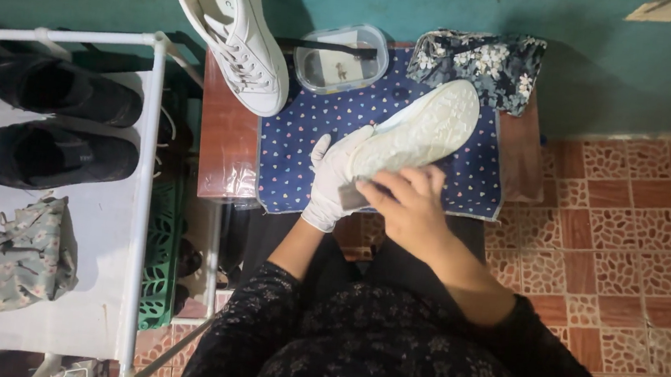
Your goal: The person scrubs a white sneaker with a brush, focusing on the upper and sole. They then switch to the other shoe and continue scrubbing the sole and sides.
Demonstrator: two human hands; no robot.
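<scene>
**Sole-up sneaker getting held over the bench**

I'm looking straight down at both hands here. My left hand point(334, 182), wearing a white glove, is gripping the heel end of a white sneaker point(420, 131), fingers curled around it from the side. The shoe is lying sole up, its toe pointing away from the hands toward the far right. My bare right hand point(407, 206) is pressing down at the heel end too, fingers bunched together and pinching a small grey pad point(353, 194) against the sole.

Under the shoe, a blue dotted cloth point(308, 136) is covering the small brown bench point(225, 135). Beyond the hands a second white sneaker point(235, 32) is sitting upright to the left, with a clear lidded container point(341, 58) just beside it and a folded floral cloth point(482, 63) farther right. Well off to the left of the hands, a white rack point(142, 193) is holding two black shoes point(52, 121) and a floral bag point(16, 259).
</scene>
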